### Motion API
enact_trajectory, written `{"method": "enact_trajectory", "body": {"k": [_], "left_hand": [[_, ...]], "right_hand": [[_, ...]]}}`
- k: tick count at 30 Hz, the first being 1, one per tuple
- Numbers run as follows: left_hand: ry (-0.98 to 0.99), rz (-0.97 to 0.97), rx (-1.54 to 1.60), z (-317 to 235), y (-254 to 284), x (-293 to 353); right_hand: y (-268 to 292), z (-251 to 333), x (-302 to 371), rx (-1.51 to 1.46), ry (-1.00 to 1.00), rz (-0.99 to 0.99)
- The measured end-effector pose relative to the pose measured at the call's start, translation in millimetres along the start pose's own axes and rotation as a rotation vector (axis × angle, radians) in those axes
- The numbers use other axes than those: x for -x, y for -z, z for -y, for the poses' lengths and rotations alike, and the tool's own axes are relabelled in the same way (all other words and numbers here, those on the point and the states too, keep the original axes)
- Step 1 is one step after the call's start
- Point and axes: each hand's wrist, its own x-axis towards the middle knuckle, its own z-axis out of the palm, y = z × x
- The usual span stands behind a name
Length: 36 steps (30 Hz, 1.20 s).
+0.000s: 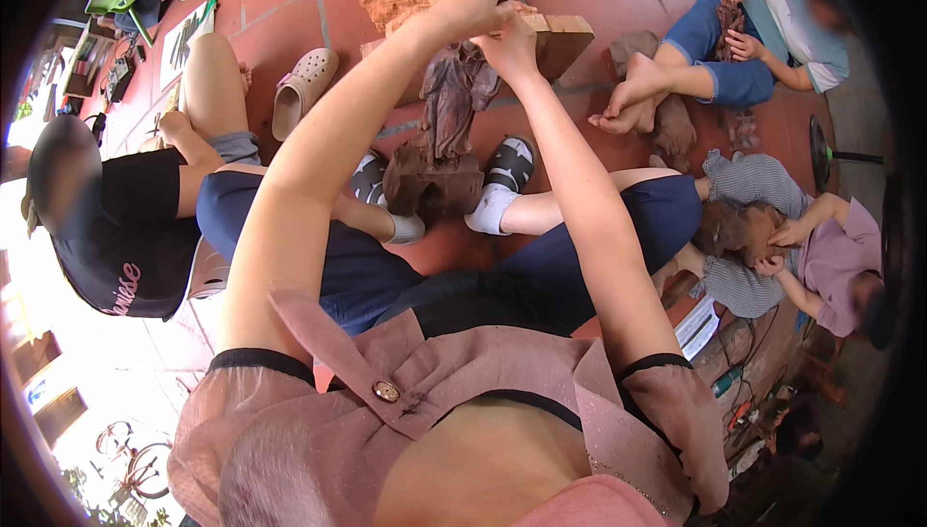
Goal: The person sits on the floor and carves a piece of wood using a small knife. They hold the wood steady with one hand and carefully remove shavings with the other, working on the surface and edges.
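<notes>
One dusty-pink buttoned blouse (309,430) lies nearest; left hand (470,5) and right hand (510,47) — curled, what they grip unclear — are beside one dark-brown carved wooden figure (454,102).

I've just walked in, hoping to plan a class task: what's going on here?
The camera wearer's left hand and right hand are close together at a rough orange-brown wood piece, beyond a dark carved figure set between the wearer's shoes. What the hands hold is unclear. On the right, a co-worker in pink handles a brown piece; another, in a pale top, holds a dark piece.
</notes>
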Motion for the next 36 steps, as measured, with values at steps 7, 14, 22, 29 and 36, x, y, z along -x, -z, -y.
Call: {"method": "enact_trajectory", "body": {"k": [7,14,22,29,36], "left_hand": [[0.071,0.121,0.045,3,17,-2],[0.139,0.348,0.097,-7,50,24],[0.040,0.252,-0.042,12,34,31],[0.051,0.101,-0.003,15,37,31],[0.241,0.103,0.131,24,37,30]], "right_hand": [[4,8,-3,0.178,0.061,0.007],[-2,27,10,0.141,0.126,0.155],[-11,31,11,0.293,0.114,0.165],[-16,33,-4,0.379,0.010,0.200],[-7,60,-23,0.483,-0.130,0.381]]}}
